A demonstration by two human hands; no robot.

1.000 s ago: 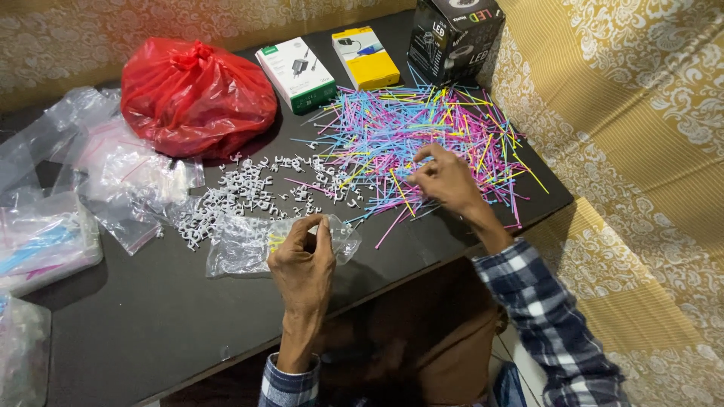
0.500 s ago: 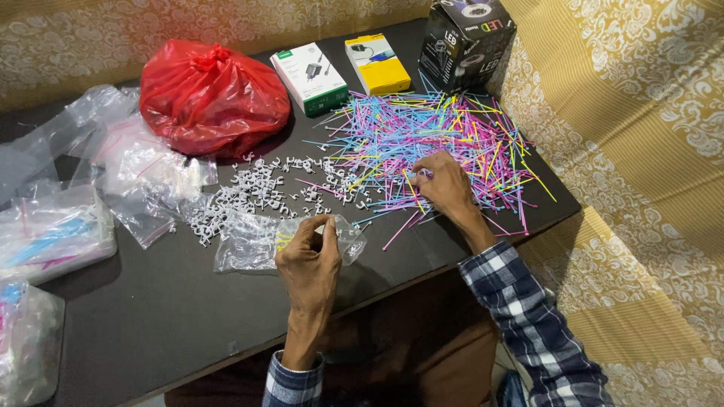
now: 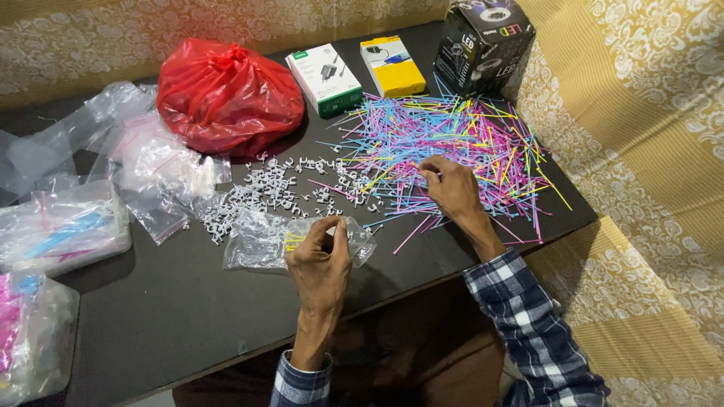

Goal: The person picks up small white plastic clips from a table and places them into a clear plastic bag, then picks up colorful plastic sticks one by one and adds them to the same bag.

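Left hand (image 3: 320, 260) pinching clear bag (image 3: 264, 243) near table edge (image 3: 422, 290), right hand (image 3: 451, 185) grasping coloured ties (image 3: 460, 143).

Left hand (image 3: 320, 260) fingertips pinch something at 12 o'clock, too small to identify; hand covers part of the clear bag (image 3: 260, 241). Right hand (image 3: 452, 185) fingertips buried in the coloured sticks (image 3: 467, 143), grip unreadable. Black box (image 3: 483, 45) cut by top edge at 1 o'clock. Plastic containers (image 3: 30, 339) clipped at 9 o'clock. Red bag (image 3: 226, 94) contents hidden.
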